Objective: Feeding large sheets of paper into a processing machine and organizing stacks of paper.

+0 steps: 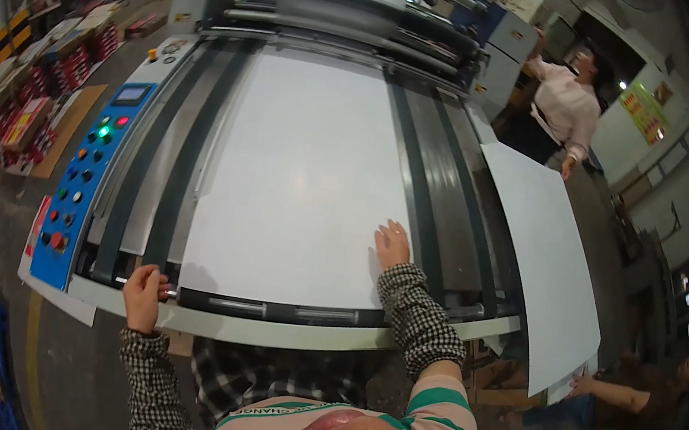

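Note:
A large white sheet (309,149) lies flat along the middle of the machine's feed bed, running back toward the rollers. My right hand (394,245) rests near its front right corner, fingers stretched out on the paper. At the bed's front left, my left hand (144,296) is beside the roller's end, just over the pale front rail (311,335). Its fingers are curled closed, and whatever they may hold is hidden. Dark belts (181,163) run along the bed on both sides of the sheet.
A blue control panel (88,181) with buttons borders the bed's left side. Rollers (335,18) span the back. On the right, another large white sheet (549,251) is held by one person (564,100) behind and another person's hand (583,384) in front. Stacked boxes (58,73) stand at left.

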Available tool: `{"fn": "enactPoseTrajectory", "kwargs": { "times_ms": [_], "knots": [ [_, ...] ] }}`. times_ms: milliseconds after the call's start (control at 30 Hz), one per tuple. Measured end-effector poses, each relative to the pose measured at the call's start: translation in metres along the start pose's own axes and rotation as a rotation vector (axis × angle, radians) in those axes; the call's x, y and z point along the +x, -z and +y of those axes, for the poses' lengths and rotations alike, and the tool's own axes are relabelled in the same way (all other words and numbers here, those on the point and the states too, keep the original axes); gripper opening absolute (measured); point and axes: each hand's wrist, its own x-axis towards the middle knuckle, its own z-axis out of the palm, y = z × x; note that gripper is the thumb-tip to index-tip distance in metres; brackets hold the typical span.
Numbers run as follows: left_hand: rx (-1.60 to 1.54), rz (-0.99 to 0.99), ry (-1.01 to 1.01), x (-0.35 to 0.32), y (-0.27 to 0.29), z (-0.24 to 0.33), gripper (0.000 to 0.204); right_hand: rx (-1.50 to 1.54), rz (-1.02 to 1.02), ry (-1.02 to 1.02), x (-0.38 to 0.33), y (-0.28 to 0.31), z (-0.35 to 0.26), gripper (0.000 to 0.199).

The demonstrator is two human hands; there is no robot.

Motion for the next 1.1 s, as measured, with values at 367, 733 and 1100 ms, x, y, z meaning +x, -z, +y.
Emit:
{"fn": "enactPoseTrajectory", "kwargs": {
  "times_ms": [367,733,1100],
  "knots": [
    [0.046,0.016,0.105,-0.003,0.007,-0.019,0.015,-0.911,-0.168,-1.280,-0.174,0.275,0.190,0.043],
    [0.376,-1.000,-0.041,-0.085,-0.205,-0.051,0.034,-0.010,0.087,-0.257,-0.109,0.035,-0.076,0.025],
    [0.048,-0.467,0.320,-0.076,-0.044,-0.030,0.030,-0.139,0.118,-0.120,-0.129,0.014,-0.067,0.024]
  ]
}}
